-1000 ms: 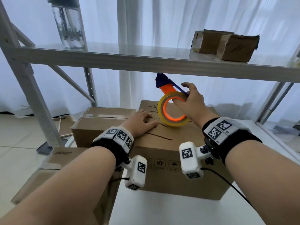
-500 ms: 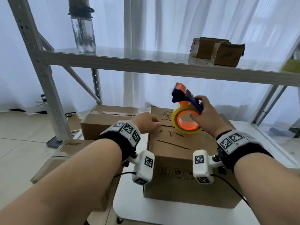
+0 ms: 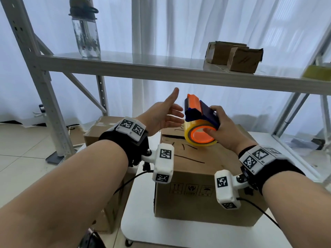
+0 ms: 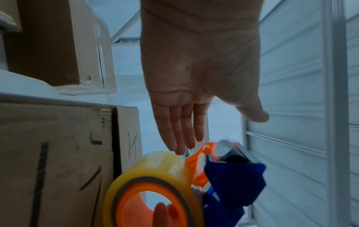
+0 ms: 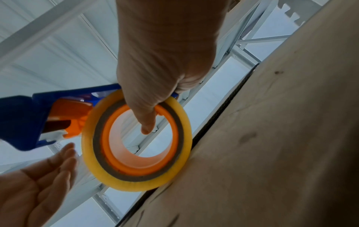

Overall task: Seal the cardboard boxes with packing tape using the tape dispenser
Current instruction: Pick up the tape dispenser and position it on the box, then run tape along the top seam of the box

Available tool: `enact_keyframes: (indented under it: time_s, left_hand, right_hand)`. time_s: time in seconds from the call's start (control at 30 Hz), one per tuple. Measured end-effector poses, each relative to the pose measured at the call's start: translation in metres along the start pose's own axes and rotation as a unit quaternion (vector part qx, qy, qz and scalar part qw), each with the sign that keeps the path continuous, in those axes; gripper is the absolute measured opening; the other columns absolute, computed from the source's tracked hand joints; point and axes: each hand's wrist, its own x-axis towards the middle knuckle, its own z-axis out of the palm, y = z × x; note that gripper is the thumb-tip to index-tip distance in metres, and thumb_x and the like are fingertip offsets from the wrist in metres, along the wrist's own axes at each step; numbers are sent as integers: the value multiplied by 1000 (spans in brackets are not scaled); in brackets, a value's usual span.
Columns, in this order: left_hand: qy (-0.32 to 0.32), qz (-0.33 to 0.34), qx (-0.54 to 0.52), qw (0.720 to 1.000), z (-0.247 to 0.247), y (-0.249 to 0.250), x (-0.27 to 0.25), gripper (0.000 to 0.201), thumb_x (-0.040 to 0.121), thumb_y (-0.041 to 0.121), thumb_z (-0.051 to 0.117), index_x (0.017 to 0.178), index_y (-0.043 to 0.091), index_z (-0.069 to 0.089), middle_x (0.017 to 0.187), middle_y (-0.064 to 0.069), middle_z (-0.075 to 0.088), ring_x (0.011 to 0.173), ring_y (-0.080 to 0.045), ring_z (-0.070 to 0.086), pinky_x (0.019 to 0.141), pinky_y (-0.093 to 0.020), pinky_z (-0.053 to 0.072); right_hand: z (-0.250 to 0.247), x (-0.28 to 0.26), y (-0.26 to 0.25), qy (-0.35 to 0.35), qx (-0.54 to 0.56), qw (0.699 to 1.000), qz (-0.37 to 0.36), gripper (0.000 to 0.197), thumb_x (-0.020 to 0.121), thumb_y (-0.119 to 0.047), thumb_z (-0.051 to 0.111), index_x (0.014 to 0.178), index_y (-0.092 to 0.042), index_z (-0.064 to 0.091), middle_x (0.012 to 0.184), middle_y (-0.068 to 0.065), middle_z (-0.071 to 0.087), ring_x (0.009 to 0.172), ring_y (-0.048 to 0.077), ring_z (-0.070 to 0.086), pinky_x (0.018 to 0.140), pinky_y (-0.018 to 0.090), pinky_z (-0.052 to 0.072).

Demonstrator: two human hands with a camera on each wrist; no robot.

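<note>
- Tape dispenser (image 3: 200, 111): blue body with an orange roller at the far upper end, held in the air just above the far part of the big box's top, tilted with the roller end up and away; gripped by the right hand (image 3: 223, 133), thumb inside the orange core.
- Tape roll (image 3: 199, 136): yellowish clear packing tape on the orange hub, open core facing the near side.
- Big cardboard box (image 3: 197, 185): brown, on the white table, black pen strokes on the top, handling symbols on the near face, dark centre seam at the far end.
- Second cardboard box (image 3: 100, 129): to the left and farther off, clear tape along its seam.
</note>
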Motion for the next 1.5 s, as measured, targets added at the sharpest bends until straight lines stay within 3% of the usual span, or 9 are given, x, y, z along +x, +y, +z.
enact_keyframes:
  time_s: [0.2, 0.3, 0.43, 0.63, 0.83, 0.97, 1.17, 1.33, 1.5]
  left_hand:
    - [-18, 18, 19, 999, -2, 11, -7, 35, 93, 42, 55, 89, 8, 62, 84, -8, 67, 77, -19, 66, 69, -27, 56]
    - [-14, 12, 12, 1000, -3, 12, -9, 33, 94, 38, 56, 90, 7, 63, 81, -7, 68, 71, -17, 67, 66, -26, 56]
    - [-6, 1, 14, 1000, -7, 10, -10, 34, 95, 33, 54, 102, 0, 61, 91, -13, 66, 75, -20, 66, 65, -26, 57]
    - [23, -5, 43, 999, -7, 15, -13, 21, 94, 16, 58, 102, -3, 62, 79, -10, 66, 70, -18, 67, 65, -25, 58]
    - [90, 9, 130, 987, -2, 30, -9, 12, 91, 11, 61, 85, 0, 63, 77, -11, 66, 66, -17, 66, 60, -22, 58]
    - [70, 25, 167, 983, 7, 44, -9, 13, 90, 12, 62, 88, 0, 63, 77, -10, 66, 66, -16, 65, 62, -23, 58]
    - [83, 16, 235, 968, 10, 57, -13, 12, 90, 10, 64, 85, -1, 63, 70, -7, 65, 56, -10, 63, 53, -18, 55]
    - [111, -15, 209, 972, -8, 53, -17, 14, 89, 8, 65, 94, -4, 64, 74, -8, 65, 62, -12, 62, 55, -17, 55]
    - [128, -36, 142, 981, -25, 43, -22, 9, 88, 6, 65, 85, -1, 62, 73, -9, 65, 57, -11, 62, 51, -16, 54]
  right_hand:
    - [1, 5, -3, -10, -26, 1000, -14, 56, 83, -3, 67, 128, -17, 37, 113, 2, 52, 100, 24, 55, 82, 29, 46]
    - [1, 5, -4, -14, -32, 999, -11, 55, 84, -3, 67, 129, -17, 37, 113, 1, 51, 100, 23, 54, 81, 27, 45]
    - [1, 5, -5, -17, -37, 999, -10, 55, 85, -5, 66, 130, -16, 36, 114, -1, 49, 99, 22, 54, 80, 25, 44]
    - [0, 6, -5, -33, -27, 999, -2, 62, 81, -11, 73, 129, -22, 34, 118, 1, 50, 103, 25, 56, 87, 36, 50]
    - [-11, 14, -16, -84, -7, 996, 7, 86, 63, -43, 85, 133, -26, 37, 125, 2, 51, 112, 22, 53, 95, 40, 48]
    - [-17, 22, -35, -81, 11, 997, -13, 95, 68, -33, 84, 144, -30, 27, 119, -6, 51, 105, 11, 53, 89, 27, 44]
    - [-1, 26, -42, -51, -59, 996, -36, 92, 71, -47, 79, 144, -36, 24, 125, 0, 56, 107, 21, 56, 94, 35, 47]
    - [7, 27, -46, -62, -126, 989, -35, 90, 74, -52, 73, 144, -43, 18, 123, 2, 57, 105, 22, 56, 93, 38, 47]
    - [0, 38, -59, -87, -212, 972, -42, 94, 73, -61, 69, 145, -48, 11, 122, 4, 55, 107, 23, 54, 93, 39, 46]
